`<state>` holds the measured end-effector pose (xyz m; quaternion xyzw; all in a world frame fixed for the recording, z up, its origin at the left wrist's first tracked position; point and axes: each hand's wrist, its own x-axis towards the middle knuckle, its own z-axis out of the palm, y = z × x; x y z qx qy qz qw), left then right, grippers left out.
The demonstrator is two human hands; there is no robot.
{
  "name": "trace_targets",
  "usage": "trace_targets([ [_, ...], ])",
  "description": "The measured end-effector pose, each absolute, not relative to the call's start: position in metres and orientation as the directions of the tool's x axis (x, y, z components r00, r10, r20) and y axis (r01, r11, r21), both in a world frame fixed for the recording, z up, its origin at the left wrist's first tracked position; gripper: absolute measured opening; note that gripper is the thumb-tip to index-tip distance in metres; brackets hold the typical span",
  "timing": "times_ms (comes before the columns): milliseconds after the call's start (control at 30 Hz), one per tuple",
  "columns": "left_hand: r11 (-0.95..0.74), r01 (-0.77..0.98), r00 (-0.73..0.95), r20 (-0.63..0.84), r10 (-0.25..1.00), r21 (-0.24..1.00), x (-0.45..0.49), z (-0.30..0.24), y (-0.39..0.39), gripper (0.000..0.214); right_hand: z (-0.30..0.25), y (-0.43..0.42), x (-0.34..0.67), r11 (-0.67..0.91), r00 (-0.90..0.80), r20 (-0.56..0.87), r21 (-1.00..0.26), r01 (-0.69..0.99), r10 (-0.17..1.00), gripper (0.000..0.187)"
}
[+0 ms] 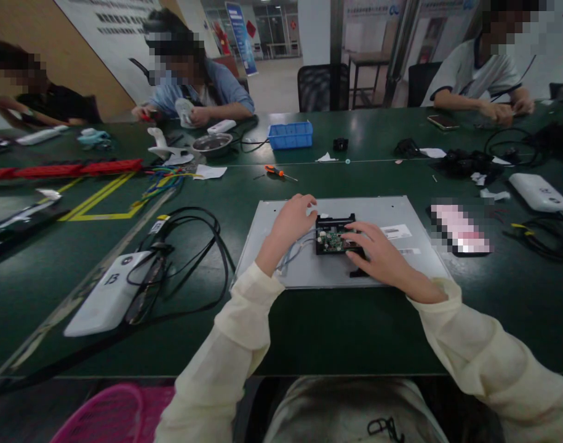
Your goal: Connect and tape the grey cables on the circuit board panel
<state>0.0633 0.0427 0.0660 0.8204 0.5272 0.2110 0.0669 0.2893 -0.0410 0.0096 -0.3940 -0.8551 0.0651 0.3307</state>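
A green circuit board [333, 240] sits in a black plastic frame on a flat light-grey panel [383, 209]. Just left of the frame is my left hand [291, 226], its fingers bent and a gap showing between them and the thumb; I see nothing held there. Thin grey-white wires [294, 251] run from the board's left side, below that hand. My right hand [381, 255] reaches over the board's right end with its fingers spread, the tips at the frame; whether they press on it I cannot tell. A black bracket piece [357, 272] lies partly under the right hand.
Left of the panel lie a white power bank [108, 295] and coiled black cable [219, 246]. A phone [461, 229] is to its right. Beyond are an orange-handled screwdriver [274, 170], a blue basket [290, 135] and a metal bowl [211, 144]. Several people sit across the table.
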Motion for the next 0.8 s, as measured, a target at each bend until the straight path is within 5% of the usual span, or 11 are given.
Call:
trace_targets([
  [300, -0.341, 0.857, 0.372, -0.005, 0.928, 0.387, 0.097, 0.035, 0.101, 0.025, 0.002, -0.045, 0.277, 0.71, -0.592, 0.396, -0.319, 0.628, 0.702, 0.04],
  [800, -0.315, 0.858, 0.355, -0.026, 0.934, 0.405, 0.092, 0.031, 0.1, 0.017, 0.002, -0.046, 0.276, 0.689, -0.587, 0.362, -0.349, 0.635, 0.724, 0.042],
])
